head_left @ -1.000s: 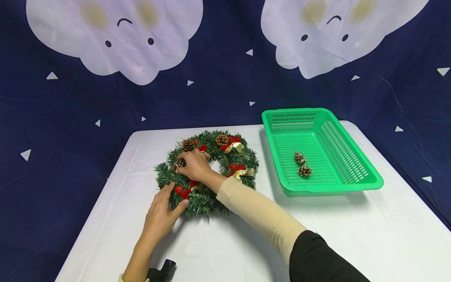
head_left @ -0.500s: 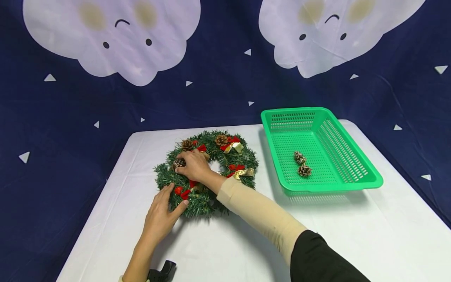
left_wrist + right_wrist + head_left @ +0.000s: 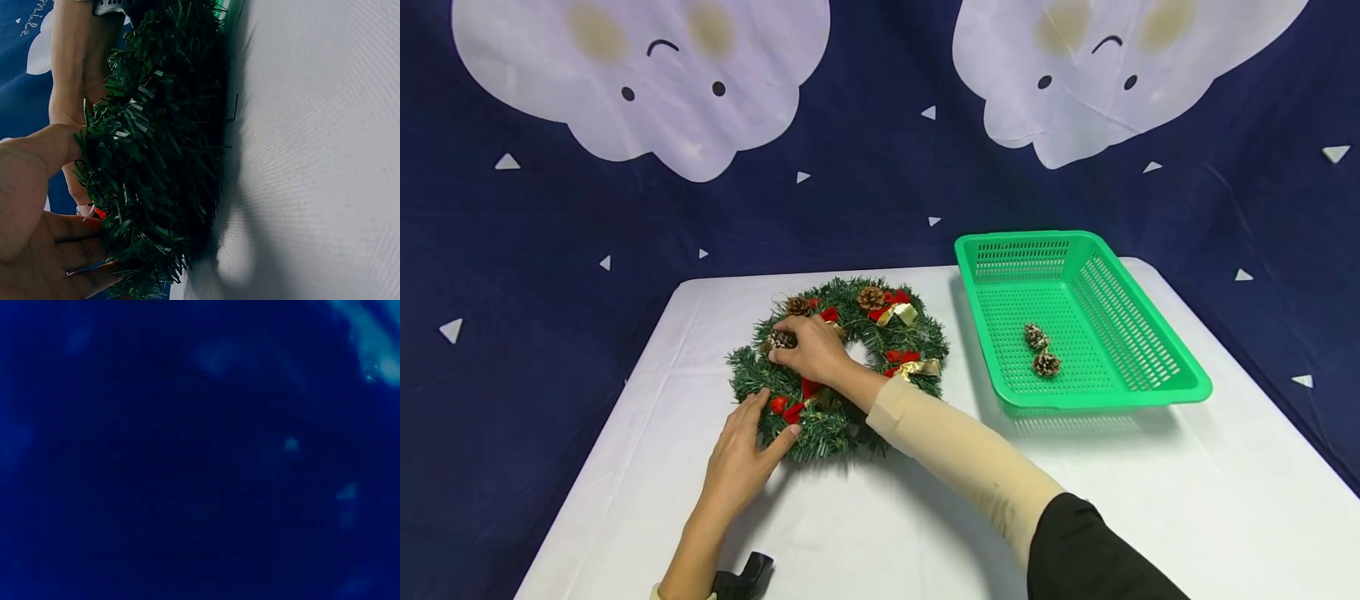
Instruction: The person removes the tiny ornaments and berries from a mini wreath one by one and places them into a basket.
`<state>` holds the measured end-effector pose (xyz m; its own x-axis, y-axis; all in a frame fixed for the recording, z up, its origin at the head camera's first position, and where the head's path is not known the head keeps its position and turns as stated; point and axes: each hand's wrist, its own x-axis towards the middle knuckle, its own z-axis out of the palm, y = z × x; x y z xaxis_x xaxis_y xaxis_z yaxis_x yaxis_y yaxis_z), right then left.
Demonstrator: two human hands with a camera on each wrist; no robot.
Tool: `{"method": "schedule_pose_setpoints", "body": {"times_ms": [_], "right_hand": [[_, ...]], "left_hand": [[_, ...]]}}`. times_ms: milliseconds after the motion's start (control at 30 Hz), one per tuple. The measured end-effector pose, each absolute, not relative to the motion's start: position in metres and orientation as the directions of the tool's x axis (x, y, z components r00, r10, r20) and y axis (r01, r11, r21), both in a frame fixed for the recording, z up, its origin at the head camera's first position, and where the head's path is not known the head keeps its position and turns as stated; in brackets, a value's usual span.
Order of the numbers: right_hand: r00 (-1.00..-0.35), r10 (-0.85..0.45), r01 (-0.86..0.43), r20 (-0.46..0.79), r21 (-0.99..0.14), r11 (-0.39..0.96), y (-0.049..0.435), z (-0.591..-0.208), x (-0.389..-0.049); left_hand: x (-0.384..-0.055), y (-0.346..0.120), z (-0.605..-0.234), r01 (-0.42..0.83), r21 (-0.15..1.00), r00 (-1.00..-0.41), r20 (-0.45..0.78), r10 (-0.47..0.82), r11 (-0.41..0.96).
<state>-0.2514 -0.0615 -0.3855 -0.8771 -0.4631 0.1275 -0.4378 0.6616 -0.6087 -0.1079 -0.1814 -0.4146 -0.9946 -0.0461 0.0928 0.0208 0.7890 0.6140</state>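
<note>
A green wreath (image 3: 917,333) with red bows, gold ribbons and brown pinecones lies on the white-covered table. My right hand (image 3: 816,350) reaches across its left part and pinches a white-tipped pinecone (image 3: 786,339) between thumb and fingers, close over the greenery. At the wreath's near left edge, my left hand (image 3: 741,454) touches the needles with spread, fairly straight fingers. The left wrist view shows that hand's thumb and fingers (image 3: 78,250) against the side of the wreath (image 3: 156,137). The right wrist view is dark and blurred.
On the right of the table (image 3: 925,533) stands a green plastic basket (image 3: 1168,392). Two white-tipped pinecones (image 3: 1041,350) lie in it. A dark blue cloth (image 3: 880,217) with clouds hangs behind the table. Near the left wrist is a black device (image 3: 747,575).
My right hand and the pinecone in it have shifted slightly up and away over the wreath. The left hand stays at the same edge.
</note>
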Motion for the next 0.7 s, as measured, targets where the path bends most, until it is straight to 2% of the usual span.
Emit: {"method": "schedule_pose_setpoints", "body": {"times_ms": [700], "right_hand": [[-0.872,-0.468,-0.425,0.142,-0.694,0.582,-0.052,-0.363,-0.244]], "left_hand": [[-0.108,-0.181,-0.416,0.025,0.609,-0.994,0.103,-0.047,0.793]]}}
